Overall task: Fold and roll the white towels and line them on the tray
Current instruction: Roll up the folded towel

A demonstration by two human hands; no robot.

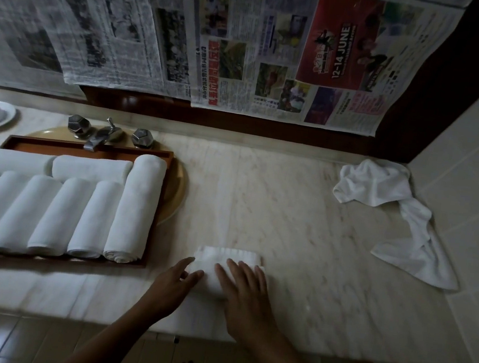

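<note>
Hiding half the folded towel (227, 256), left hand (172, 286), right hand (245, 298), tray (55, 145) cropped

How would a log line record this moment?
folded towel: on countertop | left hand: touching it | right hand: pressing it | tray: rolled towels | crumpled towel: untouched

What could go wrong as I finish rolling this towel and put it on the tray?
The tray looks nearly full: rolled towels reach its right rim, so squeezing in another may loosen them.
The tray sits over the sink basin below the faucet, so a knock might tip it or wet the towels.
Your left hand and right hand rest on the half-rolled towel; uneven pressure could skew the roll.
</note>
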